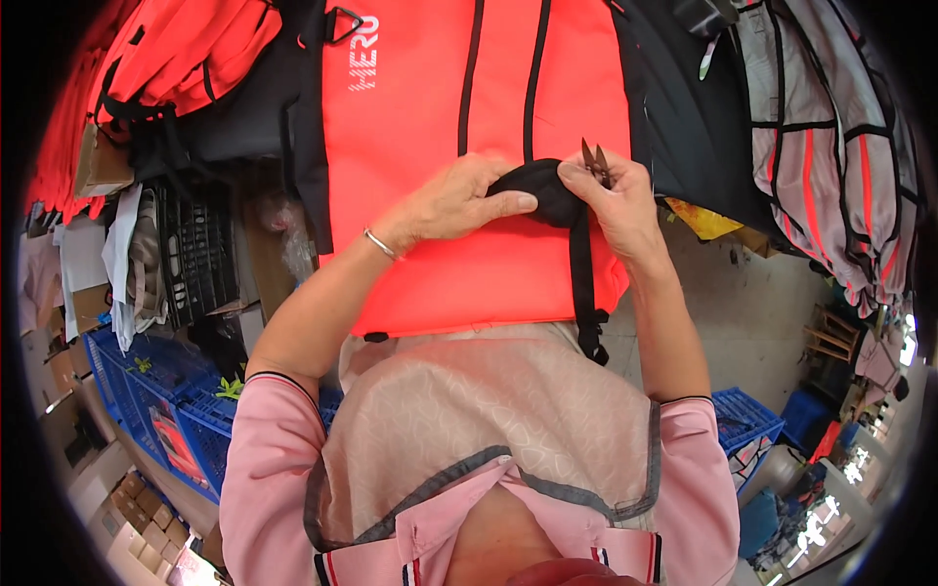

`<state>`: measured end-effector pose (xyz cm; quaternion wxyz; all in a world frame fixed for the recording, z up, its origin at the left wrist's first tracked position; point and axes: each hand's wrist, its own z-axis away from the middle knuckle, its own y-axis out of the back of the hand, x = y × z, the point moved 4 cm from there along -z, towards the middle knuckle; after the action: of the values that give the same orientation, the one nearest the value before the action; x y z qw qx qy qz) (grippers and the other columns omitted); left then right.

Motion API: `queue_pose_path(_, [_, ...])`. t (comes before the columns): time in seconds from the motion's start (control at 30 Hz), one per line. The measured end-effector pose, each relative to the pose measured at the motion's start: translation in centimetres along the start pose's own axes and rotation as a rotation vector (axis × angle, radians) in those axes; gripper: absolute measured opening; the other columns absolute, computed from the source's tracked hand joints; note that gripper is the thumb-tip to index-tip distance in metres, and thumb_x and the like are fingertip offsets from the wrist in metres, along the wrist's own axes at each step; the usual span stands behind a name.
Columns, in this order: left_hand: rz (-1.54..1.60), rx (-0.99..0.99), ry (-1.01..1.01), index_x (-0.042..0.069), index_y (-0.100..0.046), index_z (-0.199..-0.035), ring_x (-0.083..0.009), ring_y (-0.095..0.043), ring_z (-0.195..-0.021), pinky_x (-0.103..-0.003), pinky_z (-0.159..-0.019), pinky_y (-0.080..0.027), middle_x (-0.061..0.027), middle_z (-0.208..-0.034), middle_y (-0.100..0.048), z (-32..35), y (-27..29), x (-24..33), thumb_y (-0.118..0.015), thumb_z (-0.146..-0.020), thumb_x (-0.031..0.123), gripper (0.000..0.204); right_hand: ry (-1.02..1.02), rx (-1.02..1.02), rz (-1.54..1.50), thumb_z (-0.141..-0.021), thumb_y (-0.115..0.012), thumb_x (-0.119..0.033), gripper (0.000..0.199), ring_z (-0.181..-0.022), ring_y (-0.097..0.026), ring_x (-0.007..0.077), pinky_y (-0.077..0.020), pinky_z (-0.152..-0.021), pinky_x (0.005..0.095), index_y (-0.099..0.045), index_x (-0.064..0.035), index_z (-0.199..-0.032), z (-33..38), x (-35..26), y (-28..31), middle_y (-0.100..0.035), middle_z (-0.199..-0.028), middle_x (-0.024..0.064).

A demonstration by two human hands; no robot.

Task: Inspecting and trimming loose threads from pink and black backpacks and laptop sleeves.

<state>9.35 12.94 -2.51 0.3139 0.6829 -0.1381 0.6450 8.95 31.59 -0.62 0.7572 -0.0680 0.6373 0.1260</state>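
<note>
A bright coral-red bag (401, 137) with black piping and black side panels lies in front of me, its near edge against my apron (469, 400). My left hand (457, 200) pinches one side of a black padded flap (550, 190) between thumb and fingers. My right hand (625, 210) grips the other side of that flap. In the same hand, a pair of dark thread snips (594, 156) points away from me, its blades apart. From the flap, a black webbing strap (582, 269) hangs over the bag's near edge, with a dark buckle (592, 337) at its lower end.
More coral-red bags (186, 49) are piled at the far left. Grey bags with black and red trim (831, 137) hang or lie at the right. Blue plastic crates (156, 400) stand low on the left, and another blue crate (745, 420) is at the right.
</note>
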Motion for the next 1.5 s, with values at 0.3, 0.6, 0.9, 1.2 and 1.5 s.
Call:
queue_pose_path(0.3, [0.249,-0.087,-0.186,-0.001,-0.067,-0.095,-0.0186,-0.063,-0.089,-0.034,-0.080,-0.050,-0.0099,-0.089,-0.068,1.1,1.3,3.1,-0.070,-0.088,0.018,0.021,-0.092,-0.379,0.065,-0.086,-0.070,-0.002,0.005,-0.075,-0.060,0.0056,-0.0475,-0.067,0.0220,-0.066,-0.0004,-0.085,2.7,-3.6,1.0,-0.065,-0.078,0.0001])
queue_pose_path(0.6, [-0.746,0.769,-0.267,0.003,-0.036,-0.147,-0.0385,-0.034,-0.139,-0.050,-0.113,-0.031,-0.0232,-0.153,-0.031,-10.1,9.3,-0.2,-0.069,-0.088,0.033,0.074,-0.107,-0.678,0.304,-0.076,-0.075,0.007,0.018,-0.085,-0.070,0.0127,-0.0548,-0.075,0.0255,-0.067,0.0040,-0.091,2.1,-3.9,-0.5,-0.071,-0.084,0.0080])
queue_pose_path(0.9, [-1.041,0.442,0.061,-0.005,-0.028,-0.147,-0.0394,-0.022,-0.145,-0.055,-0.114,-0.024,-0.0271,-0.153,-0.027,-9.4,3.3,-2.2,-0.053,-0.091,0.058,0.088,0.339,0.021,0.453,-0.086,-0.068,-0.010,0.013,-0.064,-0.047,0.0045,-0.0386,-0.058,0.0241,-0.066,0.0034,-0.088,-10.2,-11.4,1.2,-0.056,-0.068,-0.0008])
queue_pose_path(1.2, [-0.616,0.457,-0.087,0.005,-0.052,-0.135,-0.0333,-0.044,-0.132,-0.049,-0.108,-0.035,-0.0141,-0.140,-0.051,-8.0,11.2,-2.2,-0.064,-0.090,0.033,0.055,0.328,0.284,0.320,-0.090,-0.066,-0.018,0.019,-0.062,-0.052,0.0081,-0.0435,-0.061,0.0282,-0.065,0.0011,-0.089,-26.4,-1.5,-1.9,-0.062,-0.069,0.0025])
queue_pose_path(1.5, [-1.159,0.688,-0.338,0.006,-0.067,-0.089,-0.0246,-0.063,-0.090,-0.037,-0.088,-0.047,-0.0085,-0.085,-0.067,-4.1,16.9,-3.1,-0.071,-0.084,0.025,0.020,0.286,0.358,0.285,-0.090,-0.068,-0.017,0.018,-0.061,-0.050,0.0098,-0.0433,-0.061,0.0288,-0.065,0.0009,-0.088,-25.7,-1.3,-2.1,-0.060,-0.067,0.0012])
